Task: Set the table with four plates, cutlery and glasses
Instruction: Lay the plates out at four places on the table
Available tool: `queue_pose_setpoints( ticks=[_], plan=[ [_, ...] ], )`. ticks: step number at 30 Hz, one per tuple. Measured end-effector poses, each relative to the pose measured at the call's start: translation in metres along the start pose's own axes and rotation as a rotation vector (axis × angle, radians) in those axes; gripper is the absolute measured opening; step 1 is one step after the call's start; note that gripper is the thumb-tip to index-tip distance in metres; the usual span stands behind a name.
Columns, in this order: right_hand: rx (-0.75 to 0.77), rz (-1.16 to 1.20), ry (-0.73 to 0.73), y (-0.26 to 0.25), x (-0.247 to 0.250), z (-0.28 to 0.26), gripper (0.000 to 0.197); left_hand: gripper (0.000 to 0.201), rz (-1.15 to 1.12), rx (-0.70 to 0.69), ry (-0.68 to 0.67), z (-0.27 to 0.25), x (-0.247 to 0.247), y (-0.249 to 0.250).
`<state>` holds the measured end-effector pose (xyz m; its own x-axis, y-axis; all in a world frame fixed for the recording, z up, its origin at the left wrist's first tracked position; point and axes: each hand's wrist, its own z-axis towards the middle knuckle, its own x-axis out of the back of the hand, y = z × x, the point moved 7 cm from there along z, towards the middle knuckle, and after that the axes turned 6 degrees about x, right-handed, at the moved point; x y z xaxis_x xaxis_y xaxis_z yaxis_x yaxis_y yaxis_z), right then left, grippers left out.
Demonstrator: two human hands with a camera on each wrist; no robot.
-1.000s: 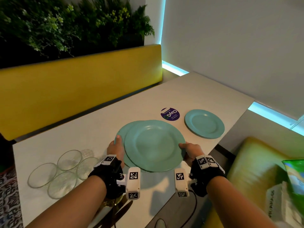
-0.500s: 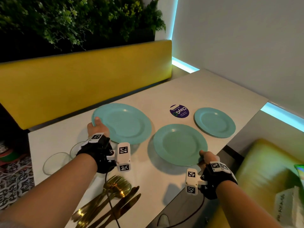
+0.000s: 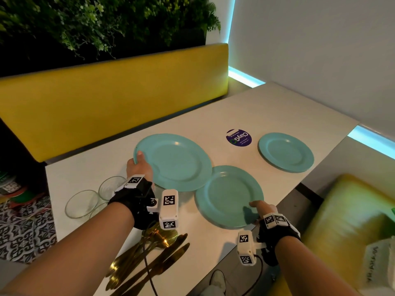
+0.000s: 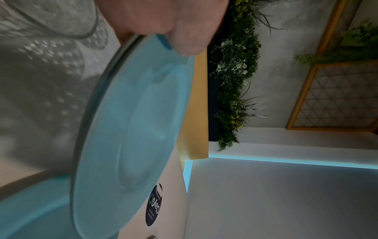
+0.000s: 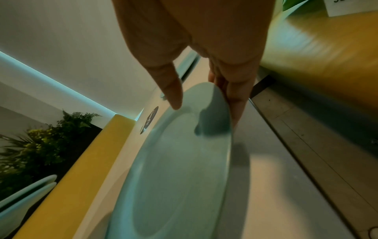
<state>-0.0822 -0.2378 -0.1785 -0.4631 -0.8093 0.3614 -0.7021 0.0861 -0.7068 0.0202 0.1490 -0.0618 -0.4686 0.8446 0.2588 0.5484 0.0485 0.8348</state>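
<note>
My left hand (image 3: 139, 162) grips the left rim of a teal plate (image 3: 177, 161), thumb on top; in the left wrist view the hand (image 4: 163, 24) closes on that plate (image 4: 132, 121), and a second rim shows beneath it. In the right wrist view these two stacked plates (image 5: 24, 192) appear at the lower left. My right hand (image 3: 257, 206) pinches the near rim of another teal plate (image 3: 226, 195) at the table's near edge, thumb above and fingers under the plate (image 5: 180, 169). A third plate (image 3: 286, 152) lies flat at the far right.
Clear glasses (image 3: 82, 202) stand at the table's left end, behind my left wrist. Gold cutlery (image 3: 149, 259) lies in a pile near the front edge. A purple sticker (image 3: 238, 137) is on the table (image 3: 267, 107). A yellow bench back (image 3: 106, 103) runs behind; a cushioned seat (image 3: 342, 221) is at right.
The central stack has been split: my right hand drew one plate towards the near right edge, my left hand carried the others to the far left. The two now nearly touch.
</note>
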Motion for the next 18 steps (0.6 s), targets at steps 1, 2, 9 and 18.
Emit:
queue_pose_setpoints(
  ticks=[1,2,9,18],
  plan=[
    [-0.003,0.005,-0.013,0.0,-0.001,0.001,0.056,0.056,-0.001,-0.003,-0.007,0.0,-0.001,-0.001],
    [-0.005,0.007,-0.016,0.001,-0.002,0.004,0.059,0.056,-0.003,-0.006,-0.013,-0.001,-0.001,-0.001],
    [0.037,-0.032,-0.009,-0.015,0.005,-0.001,0.055,0.056,-0.021,-0.023,-0.02,-0.004,-0.003,-0.002],
    [0.08,-0.155,0.026,-0.037,0.017,-0.008,0.061,0.056,-0.029,-0.033,-0.058,-0.003,-0.01,0.0]
  ],
)
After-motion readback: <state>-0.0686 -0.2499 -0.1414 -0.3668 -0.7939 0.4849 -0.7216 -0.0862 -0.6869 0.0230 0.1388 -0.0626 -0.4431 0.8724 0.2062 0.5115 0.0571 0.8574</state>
